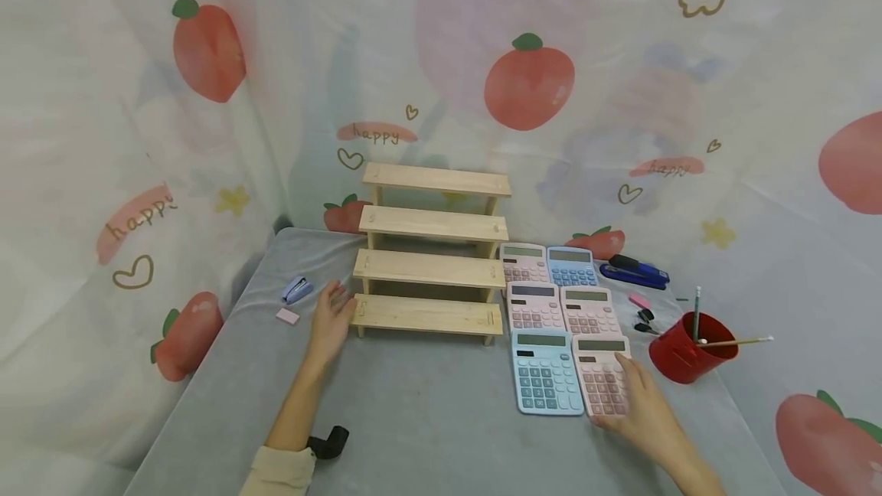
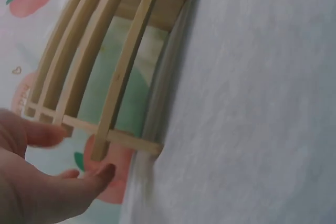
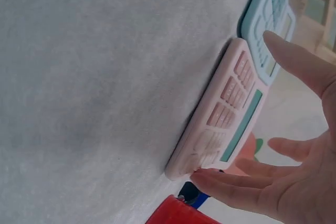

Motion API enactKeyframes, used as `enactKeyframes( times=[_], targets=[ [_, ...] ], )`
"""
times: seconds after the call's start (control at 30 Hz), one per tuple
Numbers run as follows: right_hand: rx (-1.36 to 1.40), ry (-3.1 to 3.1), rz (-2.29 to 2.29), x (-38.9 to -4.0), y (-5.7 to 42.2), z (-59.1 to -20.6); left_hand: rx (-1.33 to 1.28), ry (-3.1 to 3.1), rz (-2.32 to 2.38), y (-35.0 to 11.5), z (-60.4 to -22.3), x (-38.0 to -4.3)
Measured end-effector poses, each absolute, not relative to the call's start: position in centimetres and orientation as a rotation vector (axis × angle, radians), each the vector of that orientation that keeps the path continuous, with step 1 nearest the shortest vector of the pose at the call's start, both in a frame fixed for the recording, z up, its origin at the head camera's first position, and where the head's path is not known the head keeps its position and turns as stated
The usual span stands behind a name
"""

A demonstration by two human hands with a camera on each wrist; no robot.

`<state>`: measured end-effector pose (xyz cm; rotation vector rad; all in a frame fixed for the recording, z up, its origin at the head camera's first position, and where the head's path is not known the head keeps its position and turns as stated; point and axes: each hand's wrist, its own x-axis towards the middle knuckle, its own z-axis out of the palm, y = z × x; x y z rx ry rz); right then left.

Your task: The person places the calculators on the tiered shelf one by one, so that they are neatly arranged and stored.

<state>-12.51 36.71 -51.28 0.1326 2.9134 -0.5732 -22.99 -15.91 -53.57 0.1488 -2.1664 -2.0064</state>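
My left hand (image 1: 331, 321) is beside the left end of a stepped wooden shelf (image 1: 430, 312). In the left wrist view, its thumb and fingers are spread apart near the shelf's end. My right hand (image 1: 641, 408) reaches over the front-right pink calculator (image 1: 601, 381), thumb and fingers extended. In the right wrist view, one fingertip is right at the edge of this pink calculator (image 3: 231, 103), and the thumb overlaps the light blue calculator (image 3: 262, 24). That light blue calculator lies to its left on the table. Behind them lie two more rows of pink and blue calculators (image 1: 534, 305).
A tilted red cup (image 1: 678, 354) holding pencils is right of the calculators. A dark blue stapler (image 1: 634, 274), a pink eraser (image 1: 639, 301) and black clips (image 1: 645, 316) lie behind it. A small blue stapler (image 1: 297, 289) and pale pink eraser (image 1: 287, 316) lie at left on the grey cloth.
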Motion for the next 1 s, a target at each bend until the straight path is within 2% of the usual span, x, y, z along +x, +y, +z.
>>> enactKeyframes(
  times=[0.13, 0.37, 0.63, 1.0],
  targets=[
    [0.145, 2.932, -0.564, -12.7, 36.6, -51.9, 0.249, -1.936, -2.232, -15.4, -54.0, -23.1],
    [0.216, 2.932, -0.542, -13.3, 36.6, -53.0, 0.423, -1.739, -2.352, -15.2, -54.8, -23.0],
    [0.163, 2.932, -0.575, -13.4, 37.3, -53.7, 0.470, -1.613, -2.396, -14.7, -55.4, -22.9],
    [0.137, 2.995, -0.582, -13.1, 36.8, -54.4, 0.409, -1.453, -2.436, -14.1, -54.9, -22.7]
  ],
)
